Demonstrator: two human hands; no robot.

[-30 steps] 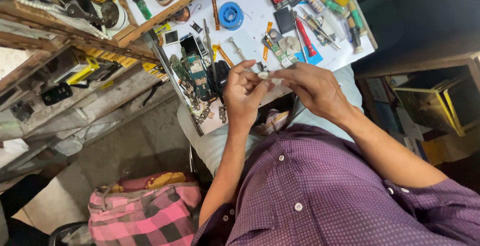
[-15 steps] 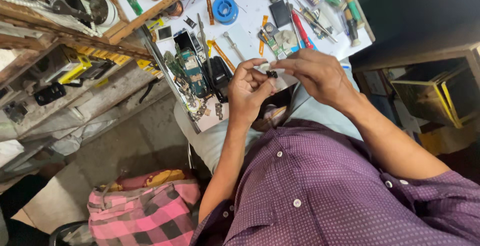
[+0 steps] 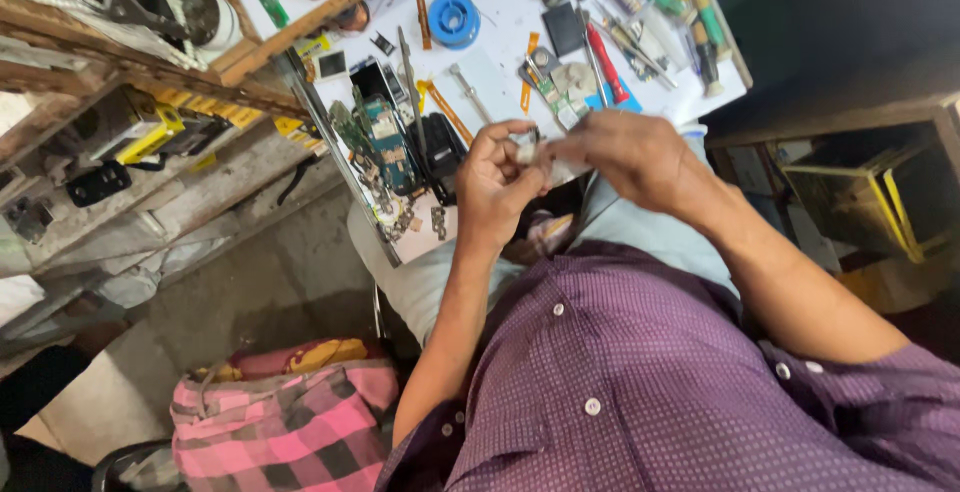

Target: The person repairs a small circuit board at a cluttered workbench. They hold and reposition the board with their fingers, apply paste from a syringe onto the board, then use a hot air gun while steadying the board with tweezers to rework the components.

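Here both hands — left hand (image 3: 497,184), right hand (image 3: 630,152) — pinching small pale flat part (image 3: 528,150) above cluttered white worktop (image 3: 500,57)

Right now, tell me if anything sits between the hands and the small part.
Nothing visible does. The left hand and right hand both pinch the small part directly, above the white bench.

Purple dotted button-up shirt, white buttons, short sleeves, light blue trousers, bare forearms
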